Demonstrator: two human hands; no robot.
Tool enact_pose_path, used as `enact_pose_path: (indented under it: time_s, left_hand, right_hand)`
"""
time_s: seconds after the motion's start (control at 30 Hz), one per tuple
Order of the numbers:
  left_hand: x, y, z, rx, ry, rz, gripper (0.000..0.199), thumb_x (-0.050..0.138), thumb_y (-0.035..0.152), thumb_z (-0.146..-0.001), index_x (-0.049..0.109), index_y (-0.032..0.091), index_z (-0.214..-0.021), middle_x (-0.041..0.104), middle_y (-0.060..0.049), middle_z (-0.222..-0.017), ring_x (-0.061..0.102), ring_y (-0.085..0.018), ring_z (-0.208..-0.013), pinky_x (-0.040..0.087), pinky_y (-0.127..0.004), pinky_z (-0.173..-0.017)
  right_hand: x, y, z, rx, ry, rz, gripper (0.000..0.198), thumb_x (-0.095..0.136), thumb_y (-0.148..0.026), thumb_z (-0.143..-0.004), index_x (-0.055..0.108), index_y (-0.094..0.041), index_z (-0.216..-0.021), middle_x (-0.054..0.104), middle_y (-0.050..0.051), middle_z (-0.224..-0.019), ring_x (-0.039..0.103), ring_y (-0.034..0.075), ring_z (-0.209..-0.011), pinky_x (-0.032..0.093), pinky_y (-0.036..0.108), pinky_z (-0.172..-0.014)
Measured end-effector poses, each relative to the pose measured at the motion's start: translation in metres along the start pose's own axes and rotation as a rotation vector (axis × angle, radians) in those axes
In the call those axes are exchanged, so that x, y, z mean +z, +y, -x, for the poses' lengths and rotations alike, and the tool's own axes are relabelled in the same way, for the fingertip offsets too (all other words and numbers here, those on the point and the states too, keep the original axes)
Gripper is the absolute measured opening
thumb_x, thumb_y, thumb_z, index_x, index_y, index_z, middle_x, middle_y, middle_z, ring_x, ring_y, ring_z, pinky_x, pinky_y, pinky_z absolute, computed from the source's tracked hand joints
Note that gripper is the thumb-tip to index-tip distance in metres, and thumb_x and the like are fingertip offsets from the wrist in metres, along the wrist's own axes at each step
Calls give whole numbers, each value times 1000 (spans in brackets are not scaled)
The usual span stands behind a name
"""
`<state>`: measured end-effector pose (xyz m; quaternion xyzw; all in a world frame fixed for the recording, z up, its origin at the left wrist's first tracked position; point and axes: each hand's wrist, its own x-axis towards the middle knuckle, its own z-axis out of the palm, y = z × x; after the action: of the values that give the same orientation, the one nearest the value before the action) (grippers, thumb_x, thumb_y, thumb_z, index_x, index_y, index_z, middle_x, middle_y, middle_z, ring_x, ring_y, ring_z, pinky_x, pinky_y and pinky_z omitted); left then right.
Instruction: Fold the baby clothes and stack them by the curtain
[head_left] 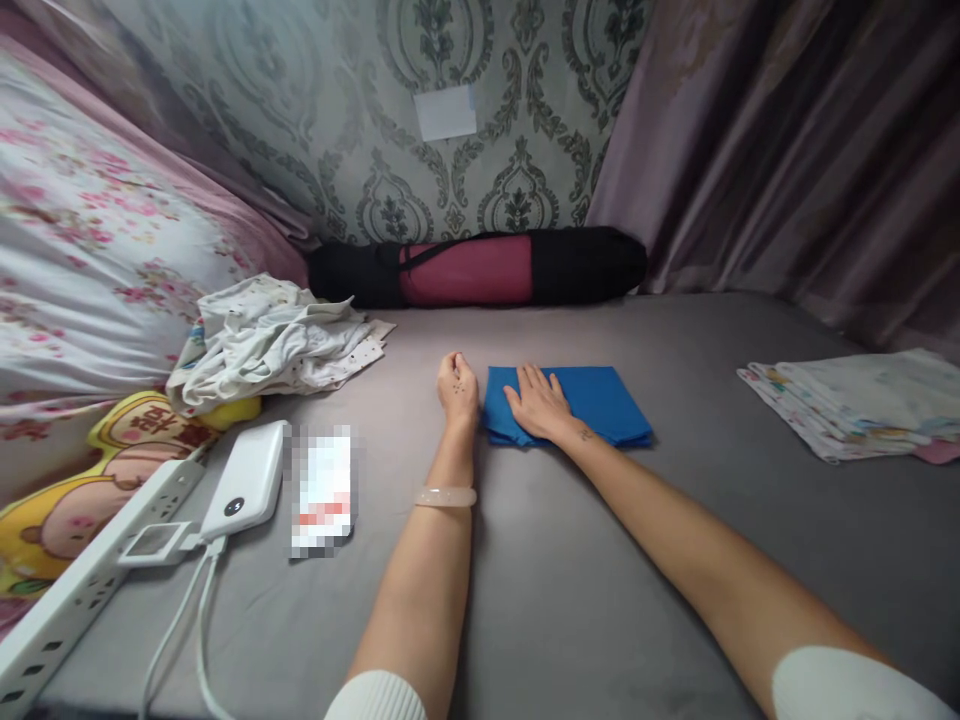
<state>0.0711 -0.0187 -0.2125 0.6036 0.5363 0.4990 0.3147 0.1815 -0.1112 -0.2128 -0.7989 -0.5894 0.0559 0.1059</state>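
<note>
A folded blue cloth (600, 400) lies flat on the grey bed sheet (570, 560), its layered edges showing at the front. My right hand (538, 402) rests on its left half, palm down with fingers spread. Just left of the cloth, my left hand (457, 388) stands on its side on the sheet. Its fingers are curled into a loose fist, and nothing sticks out of them. A pale bracelet (445, 497) circles my left forearm.
A crumpled pile of white clothes (277, 345) lies at left; folded clothes (862, 400) are stacked at right. A long black and red bag (472, 270) lies along the wall. Near left are a white power bank (247, 478), cables, a power strip (90, 570) and a blurred packet (324, 490).
</note>
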Motion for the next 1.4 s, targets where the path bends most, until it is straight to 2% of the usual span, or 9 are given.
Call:
enact_pose_path:
  time_s: [0.33,0.53,0.7,0.97,1.23,1.4]
  left_hand:
    - [-6,-8,-8,-70,48,9,26,41,26,-91,63,15,-100,69,-11,-98,63,-20,-92,46,-32,-87]
    - [-5,-9,-9,-84,40,14,23,43,26,-90,63,16,-97,69,-10,-98,63,-19,-93,47,-32,-88]
    - [-3,-12,-10,-71,49,12,23,42,26,-90,62,17,-97,69,-10,-98,63,-19,-94,48,-32,-88]
    - [-3,-13,-10,-64,35,19,24,42,26,-90,62,16,-98,69,-11,-99,63,-20,-95,48,-32,-89]
    - [-1,-15,-10,-49,37,21,23,43,26,-89,63,18,-95,69,-10,-97,64,-19,-94,47,-32,-89]
    - [-1,-15,-9,-39,33,10,24,43,27,-88,63,17,-96,69,-10,-98,64,-19,-94,48,-31,-89]
  right_hand:
    - [-5,-1,-5,20,-54,-18,68,20,-48,-98,26,-4,-149,25,17,-156,19,27,-145,12,49,-117]
    - [-9,-29,-8,-7,-40,-41,66,22,-45,-98,30,-3,-148,23,18,-157,15,29,-146,10,50,-117]
    - [1,-44,-7,-51,-19,-19,61,27,-40,-97,32,-7,-148,23,17,-157,14,29,-146,8,50,-116]
    - [7,-43,-7,-57,-2,-10,58,29,-34,-95,36,-9,-146,25,17,-156,15,28,-145,8,50,-116]
    - [2,-47,16,-132,-6,-21,57,28,-34,-96,36,-9,-147,20,17,-158,13,29,-146,9,53,-116]
    - [7,-50,19,-121,-12,-11,56,30,-34,-96,39,-10,-145,22,16,-157,14,28,-146,10,52,-116]
